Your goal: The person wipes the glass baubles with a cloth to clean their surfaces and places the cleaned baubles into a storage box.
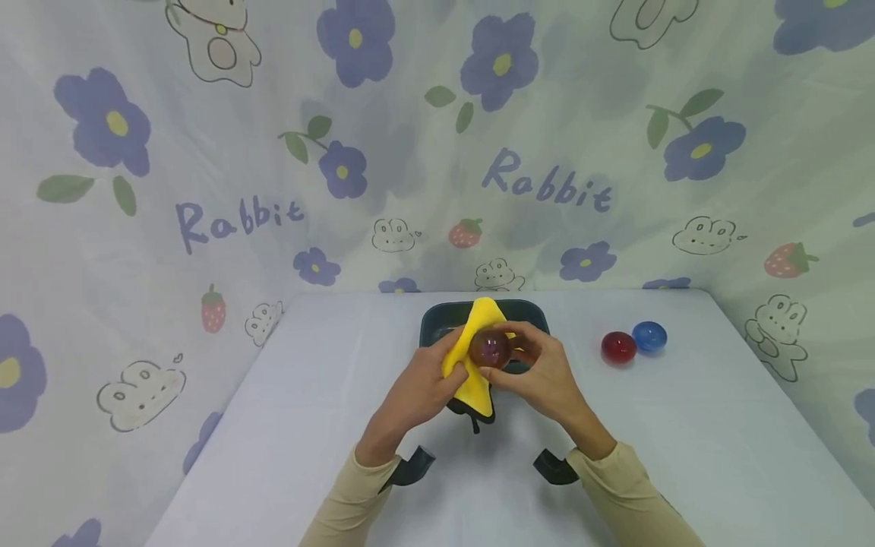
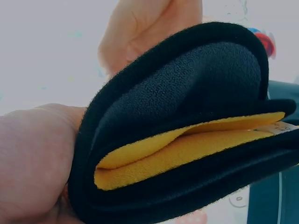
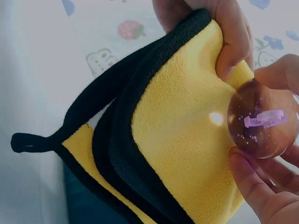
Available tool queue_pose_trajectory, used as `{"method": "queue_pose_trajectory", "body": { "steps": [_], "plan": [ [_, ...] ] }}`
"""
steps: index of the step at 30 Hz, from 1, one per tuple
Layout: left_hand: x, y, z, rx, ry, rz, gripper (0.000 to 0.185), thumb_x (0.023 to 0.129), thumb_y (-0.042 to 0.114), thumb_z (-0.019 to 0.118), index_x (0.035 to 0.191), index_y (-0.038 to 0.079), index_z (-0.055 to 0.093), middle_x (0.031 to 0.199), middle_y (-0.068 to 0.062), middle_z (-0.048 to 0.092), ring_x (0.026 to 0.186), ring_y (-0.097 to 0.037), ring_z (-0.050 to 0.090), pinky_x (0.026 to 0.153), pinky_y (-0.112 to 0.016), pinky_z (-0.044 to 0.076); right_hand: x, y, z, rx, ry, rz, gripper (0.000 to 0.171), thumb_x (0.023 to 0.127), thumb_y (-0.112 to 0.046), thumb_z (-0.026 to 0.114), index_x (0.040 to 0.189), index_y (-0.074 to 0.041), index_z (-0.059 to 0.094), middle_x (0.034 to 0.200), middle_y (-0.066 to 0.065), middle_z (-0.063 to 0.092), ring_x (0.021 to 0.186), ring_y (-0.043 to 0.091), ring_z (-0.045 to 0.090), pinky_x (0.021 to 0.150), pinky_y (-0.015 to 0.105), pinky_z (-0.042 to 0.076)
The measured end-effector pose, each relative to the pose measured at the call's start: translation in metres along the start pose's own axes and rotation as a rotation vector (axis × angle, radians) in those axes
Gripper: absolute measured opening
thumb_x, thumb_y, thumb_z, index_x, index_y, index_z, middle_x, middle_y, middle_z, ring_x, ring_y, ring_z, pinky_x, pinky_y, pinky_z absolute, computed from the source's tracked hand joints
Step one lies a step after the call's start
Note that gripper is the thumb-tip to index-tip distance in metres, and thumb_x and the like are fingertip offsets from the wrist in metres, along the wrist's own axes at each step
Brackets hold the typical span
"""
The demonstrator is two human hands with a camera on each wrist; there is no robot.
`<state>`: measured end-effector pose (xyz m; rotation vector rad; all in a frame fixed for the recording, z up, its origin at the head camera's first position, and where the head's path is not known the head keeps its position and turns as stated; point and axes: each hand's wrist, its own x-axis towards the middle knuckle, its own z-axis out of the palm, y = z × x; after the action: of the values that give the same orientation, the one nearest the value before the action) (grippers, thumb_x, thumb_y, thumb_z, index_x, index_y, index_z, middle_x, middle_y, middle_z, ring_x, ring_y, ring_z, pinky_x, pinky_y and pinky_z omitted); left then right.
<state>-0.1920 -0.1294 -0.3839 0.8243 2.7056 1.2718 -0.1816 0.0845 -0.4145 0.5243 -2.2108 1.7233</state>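
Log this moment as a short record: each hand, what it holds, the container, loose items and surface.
Left grip: holds yellow and black cloth
Right grip: holds translucent purple ball between thumb and fingers
Ball and cloth: side by side; contact unclear
Container: dark tray, partly hidden behind the hands
Loose items: red ball, blue ball, right of the tray
Surface: white table

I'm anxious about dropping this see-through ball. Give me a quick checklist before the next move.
1. Right hand has the see-through ball between thumb and fingers: ok.
2. Left hand grips the cloth: ok.
3. Cloth spread flat: not ok, it is folded over.
4. Red ball and blue ball apart from both hands: ok, they sit off to the right.
5. Tray contents: cannot tell, hands and cloth hide much of it.
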Motion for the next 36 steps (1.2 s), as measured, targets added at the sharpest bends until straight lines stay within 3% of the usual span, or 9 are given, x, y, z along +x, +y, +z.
{"method": "queue_pose_trajectory", "body": {
  "steps": [5,10,19,22,29,36],
  "plan": [
    [-0.001,0.001,0.002,0.003,-0.002,-0.017,0.056,0.094,0.012,0.053,0.150,0.009,0.050,0.097,-0.005,0.063,0.072,-0.014,0.057,0.063,-0.024,0.051,0.000,0.000,-0.001,0.029,0.018,0.009,0.061,0.075,-0.006,0.088,0.130,-0.007,0.062,0.130,0.011,0.063,0.104,0.026,0.067,0.091,0.022,0.058],
    [-0.001,0.002,0.003,0.010,-0.004,-0.024,0.052,0.093,0.013,0.054,0.145,0.010,0.053,0.095,-0.004,0.063,0.071,-0.013,0.057,0.062,-0.024,0.050,0.001,-0.001,-0.002,0.013,0.034,0.025,0.061,0.075,-0.007,0.089,0.130,-0.007,0.062,0.130,0.010,0.064,0.108,0.026,0.066,0.095,0.030,0.059],
    [-0.003,0.005,0.002,0.007,-0.008,0.002,0.051,0.094,0.014,0.055,0.145,0.012,0.054,0.091,-0.002,0.060,0.070,-0.012,0.056,0.062,-0.024,0.049,0.003,0.004,-0.004,-0.025,0.058,0.060,0.066,0.076,-0.009,0.088,0.136,-0.006,0.061,0.132,0.012,0.064,0.113,0.031,0.067,0.100,0.054,0.056],
    [-0.003,0.006,0.003,0.014,-0.008,0.008,0.051,0.094,0.013,0.055,0.145,0.011,0.054,0.092,-0.002,0.061,0.071,-0.012,0.056,0.062,-0.023,0.049,0.004,0.006,-0.005,-0.045,0.062,0.054,0.066,0.077,-0.010,0.088,0.138,-0.007,0.062,0.132,0.012,0.064,0.115,0.032,0.068,0.101,0.051,0.056],
    [-0.005,0.007,0.005,0.026,-0.001,0.003,0.055,0.094,0.012,0.054,0.149,0.009,0.052,0.095,-0.003,0.063,0.074,-0.013,0.057,0.065,-0.023,0.051,0.005,0.009,-0.010,-0.095,0.059,0.029,0.062,0.078,-0.015,0.089,0.135,-0.011,0.066,0.128,0.009,0.067,0.113,0.026,0.069,0.096,0.024,0.056],
    [-0.008,0.010,0.003,0.053,0.030,0.005,0.058,0.094,0.009,0.053,0.153,0.008,0.050,0.103,-0.006,0.067,0.077,-0.013,0.057,0.067,-0.023,0.051,0.007,0.010,-0.012,-0.160,0.028,0.067,0.059,0.078,-0.021,0.089,0.133,-0.013,0.066,0.127,0.006,0.069,0.106,0.023,0.067,0.094,0.034,0.057]
  ]
}}
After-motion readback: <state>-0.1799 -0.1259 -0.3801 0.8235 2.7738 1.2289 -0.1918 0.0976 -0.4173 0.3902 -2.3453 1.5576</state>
